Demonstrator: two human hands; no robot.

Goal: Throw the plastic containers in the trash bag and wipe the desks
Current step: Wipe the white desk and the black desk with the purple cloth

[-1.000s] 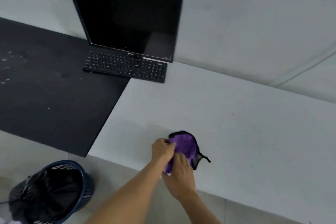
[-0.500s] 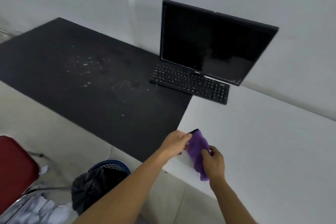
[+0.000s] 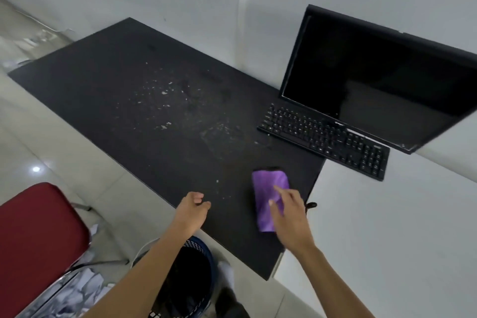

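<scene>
A folded purple cloth [image 3: 268, 196] lies on the black desk [image 3: 154, 116] near its right front corner. My right hand [image 3: 290, 217] rests on the cloth's near half with fingers spread and straight. My left hand [image 3: 192, 210] hovers at the desk's front edge, loosely curled and holding nothing. White crumbs and smudges [image 3: 165, 100] dot the middle of the black desk. The white desk [image 3: 374, 227] adjoins it on the right. A blue basket with a black trash bag [image 3: 196, 273] stands on the floor under my left forearm.
A black monitor [image 3: 374, 77] and keyboard [image 3: 325, 137] sit at the back where the two desks meet. A red chair [image 3: 33, 235] stands at the lower left, with crumpled white paper [image 3: 80, 289] on the floor beside it.
The cloth went from being held by both hands over the white desk's edge to lying flat on the black desk. My left hand let go and moved left. The view shifted left.
</scene>
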